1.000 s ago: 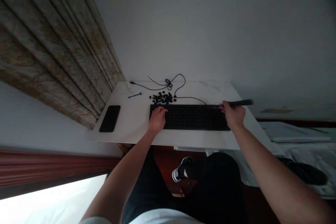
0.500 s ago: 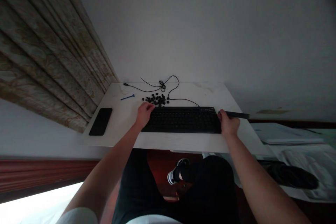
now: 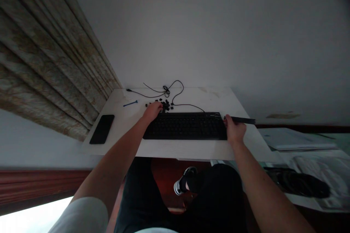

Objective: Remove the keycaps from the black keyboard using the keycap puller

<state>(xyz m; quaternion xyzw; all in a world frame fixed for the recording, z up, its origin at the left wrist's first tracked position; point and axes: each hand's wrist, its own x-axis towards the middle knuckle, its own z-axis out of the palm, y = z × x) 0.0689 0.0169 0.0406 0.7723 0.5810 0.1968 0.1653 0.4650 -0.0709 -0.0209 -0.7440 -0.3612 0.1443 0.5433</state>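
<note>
The right hand [image 3: 235, 129] is clasping a slim dark tool [image 3: 244, 120] in a closed grip, and the tool's long end is pointing out to the right. This hand is resting at the right end of a black keyboard [image 3: 186, 125], which is lying flat on the white counter [image 3: 175, 149]. The left hand [image 3: 153, 111] is bending its fingers over the left part of a heap of black keycaps [image 3: 165, 106]; whether its grip is pinching one, I cannot tell. The keycaps are lying loose on the counter, just behind the keyboard. A black cable [image 3: 188, 105] is running from the keyboard's back edge into a tied loop near the wall. Farther left, a small blue tool [image 3: 130, 103] and a black phone [image 3: 101, 129] are lying apart. Beyond the counter's right side, crumpled plastic wrapping [image 3: 314, 164] is sitting beside a dark bundle [image 3: 303, 184]; its contents are too dim to tell.
</note>
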